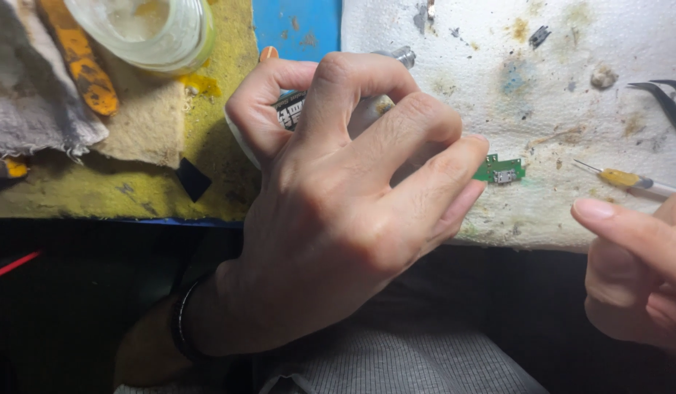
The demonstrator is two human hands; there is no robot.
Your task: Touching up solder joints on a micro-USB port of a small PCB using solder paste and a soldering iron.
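Left hand (pixel 338 211) grips a small bottle (pixel 367 109); green circuit board (pixel 500 169) just beside.

— Bright, warm light from above on the white paper towel (pixel 571 95); no glare there?

— None; only a soft sheen on the glass jar (pixel 144 29), far left.

— Near edge?

— Sunk in deep shadow, detail lost. Left hand (pixel 338 211) sharp, right hand (pixel 637 270) slightly soft at the frame's edge.

your little green circuit board (pixel 499 170), stained white cloth (pixel 571 87) under it, yellow-handled tool (pixel 630 179) on the right, black tweezers (pixel 666 102) far right, mustard-yellow pad (pixel 170 175) left, blue mat (pixel 298 25) far, black wristband (pixel 181 321) on you
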